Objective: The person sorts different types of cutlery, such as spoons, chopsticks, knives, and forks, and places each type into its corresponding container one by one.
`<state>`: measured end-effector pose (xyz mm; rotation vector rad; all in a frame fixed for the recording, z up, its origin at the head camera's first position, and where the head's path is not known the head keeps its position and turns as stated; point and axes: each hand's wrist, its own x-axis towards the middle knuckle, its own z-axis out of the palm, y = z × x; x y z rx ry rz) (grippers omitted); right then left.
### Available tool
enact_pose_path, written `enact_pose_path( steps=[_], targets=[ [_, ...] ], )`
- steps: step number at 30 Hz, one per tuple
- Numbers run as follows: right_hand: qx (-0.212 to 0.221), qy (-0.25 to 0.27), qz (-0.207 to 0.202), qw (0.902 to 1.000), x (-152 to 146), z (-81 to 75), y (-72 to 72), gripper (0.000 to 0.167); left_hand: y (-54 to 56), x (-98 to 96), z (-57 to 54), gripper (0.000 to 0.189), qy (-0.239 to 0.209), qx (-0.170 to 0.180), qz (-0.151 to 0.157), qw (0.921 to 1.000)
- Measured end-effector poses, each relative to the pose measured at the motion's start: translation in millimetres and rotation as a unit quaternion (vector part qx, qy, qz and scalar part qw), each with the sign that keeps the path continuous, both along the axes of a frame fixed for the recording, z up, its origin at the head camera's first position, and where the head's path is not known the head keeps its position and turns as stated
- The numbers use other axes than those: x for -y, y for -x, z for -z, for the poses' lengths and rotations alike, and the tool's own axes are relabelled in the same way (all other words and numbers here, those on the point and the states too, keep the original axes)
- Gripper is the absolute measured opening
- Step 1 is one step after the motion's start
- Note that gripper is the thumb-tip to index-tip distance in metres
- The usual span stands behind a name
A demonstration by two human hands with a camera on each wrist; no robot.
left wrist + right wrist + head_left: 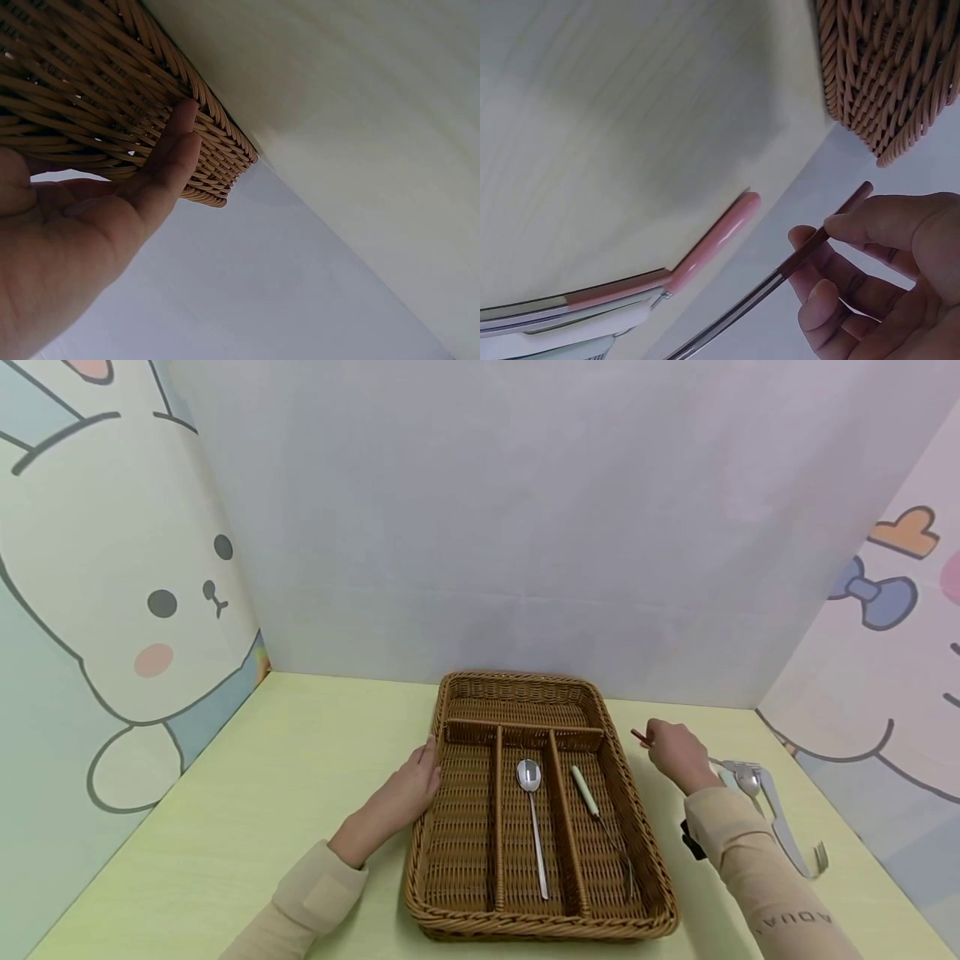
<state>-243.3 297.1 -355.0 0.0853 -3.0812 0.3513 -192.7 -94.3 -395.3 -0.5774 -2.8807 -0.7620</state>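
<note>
My left hand (408, 785) rests at the left side of a brown wicker cutlery basket (415, 868). Its fairly straight fingers touch the outer wall in the left wrist view. Right of the basket, my right hand (678, 753) pinches a utensil by its dark red handle (802, 253), above the table. Its metal shaft (724, 321) leaves the right wrist view, so I cannot tell what head it has. Inside the basket, a silver spoon (536, 835) lies in the middle compartment. A pale-green-handled fork (586, 791) lies in the right one.
More cutlery lies at the table's right: a spoon (747, 779), a knife (783, 828) and a fork (822, 857), partly behind my right forearm. A pink handle (716, 241) shows among them in the right wrist view. A pale wall (525, 527) stands behind the table.
</note>
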Motion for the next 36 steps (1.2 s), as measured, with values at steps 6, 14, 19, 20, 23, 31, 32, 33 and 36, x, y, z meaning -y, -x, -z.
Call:
enact_pose_path(
  steps=[6, 14, 19, 20, 23, 31, 32, 33, 36],
  targets=[
    [-0.017, -0.013, -0.012, 0.9997, 17.6, -11.5, 5.6, 0.018, 0.3, 0.0, -1.0, 0.053, -0.003, -0.005, 0.004, 1.0000],
    [-0.026, -0.026, -0.034, 0.9987, 45.9, -21.0, 9.6, 0.024, -1.0, -0.1, -1.5, 0.052, -0.002, -0.008, 0.003, 1.0000],
    [-0.039, -0.033, -0.047, 0.9976, 62.7, -22.9, 12.9, 0.026, -1.7, 0.3, -1.0, 0.053, 0.000, -0.008, 0.001, 1.0000],
    [-0.043, -0.032, -0.051, 0.9972, 65.7, -23.2, 13.4, 0.025, -1.7, 0.4, -1.0, 0.053, 0.000, -0.008, 0.001, 1.0000],
    [-0.059, -0.032, -0.067, 0.9955, 73.9, -24.6, 14.9, 0.024, -1.8, 0.5, -1.2, 0.053, 0.001, -0.009, 0.001, 1.0000],
    [-0.064, -0.055, -0.088, 0.9925, 95.9, -31.8, 21.5, 0.031, -2.6, 0.4, -2.4, 0.053, 0.000, -0.008, 0.001, 1.0000],
    [-0.062, -0.057, -0.092, 0.9922, 98.8, -32.1, 22.9, 0.031, -2.8, 0.3, -2.4, 0.053, 0.000, -0.007, 0.002, 1.0000],
    [-0.062, -0.060, -0.095, 0.9918, 101.6, -32.0, 24.5, 0.031, -2.8, 0.2, -2.4, 0.053, 0.001, -0.007, 0.002, 1.0000],
    [-0.062, -0.069, -0.106, 0.9900, 109.8, -31.1, 28.5, 0.028, -3.4, -0.2, -2.4, 0.052, 0.002, -0.008, 0.003, 1.0000]
  ],
)
